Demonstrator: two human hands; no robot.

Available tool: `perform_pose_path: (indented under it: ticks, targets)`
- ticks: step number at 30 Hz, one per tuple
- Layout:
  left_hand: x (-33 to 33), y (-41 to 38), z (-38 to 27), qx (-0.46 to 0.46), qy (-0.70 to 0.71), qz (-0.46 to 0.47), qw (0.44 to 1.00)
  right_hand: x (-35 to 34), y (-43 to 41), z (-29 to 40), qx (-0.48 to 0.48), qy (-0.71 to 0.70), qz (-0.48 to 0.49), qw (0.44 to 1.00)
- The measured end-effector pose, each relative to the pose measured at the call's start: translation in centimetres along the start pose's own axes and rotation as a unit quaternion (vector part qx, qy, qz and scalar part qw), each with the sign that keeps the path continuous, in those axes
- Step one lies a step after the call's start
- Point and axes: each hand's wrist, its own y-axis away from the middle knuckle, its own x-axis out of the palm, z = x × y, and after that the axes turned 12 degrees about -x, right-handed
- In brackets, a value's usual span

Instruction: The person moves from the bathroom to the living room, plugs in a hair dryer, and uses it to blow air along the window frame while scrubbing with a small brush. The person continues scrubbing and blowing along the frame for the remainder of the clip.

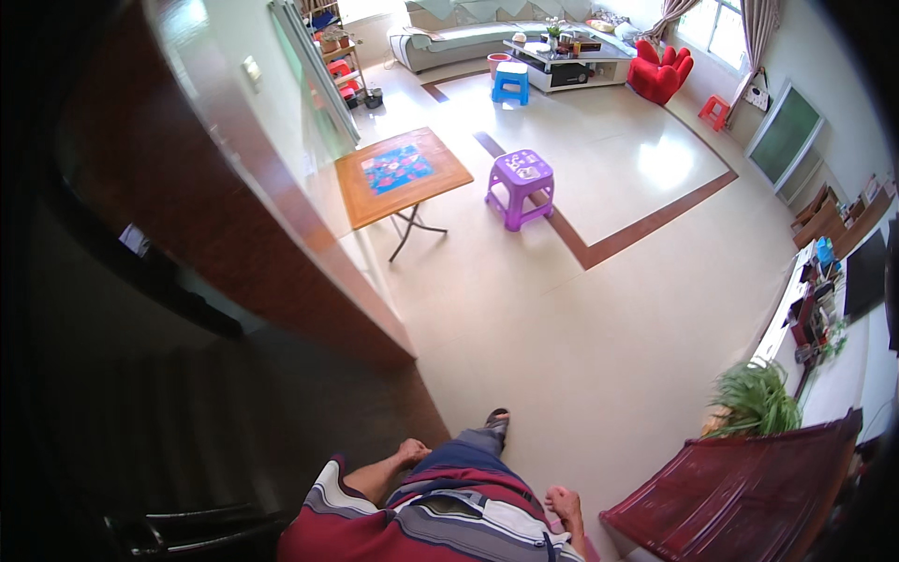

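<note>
My left hand hangs by my left thigh, its fingers curled. My right hand is at my right side, loosely curled. Something pink shows just under it, partly hidden by my wrist; whether I grip it is unclear. My sandalled foot is on the pale tiled floor. Ahead stand a purple plastic stool and a folding table with a wooden top and a blue floral panel. Neither hand touches them.
A dark red cabinet and a leafy plant flank me on the right. To the left is a brown wall edge beside a dark doorway. Farther off are a blue stool, coffee table, sofa and red hand-shaped chair.
</note>
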Motion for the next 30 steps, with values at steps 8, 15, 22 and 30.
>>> perform_pose_path:
  ticks: [8, 15, 22, 30]
  targets:
    - [-4.8, -0.9, -30.2, 0.125, 0.114, 0.025, 0.985, -11.6, -7.9, 2.5, 0.225, -0.249, 0.001, 0.942]
    - [-2.6, -6.6, -38.1, 0.09, 0.2, -0.041, 0.975, -19.6, -25.3, 7.7, 0.102, 0.074, 0.05, 0.991]
    - [4.0, -6.9, -40.7, -0.038, 0.172, -0.07, 0.982, -33.5, -41.7, 25.7, 0.197, -0.157, -0.026, 0.967]
    - [6.1, -13.2, -52.8, 0.028, 0.097, -0.066, 0.993, -40.9, -62.3, 22.6, -0.074, -0.038, 0.081, 0.993]
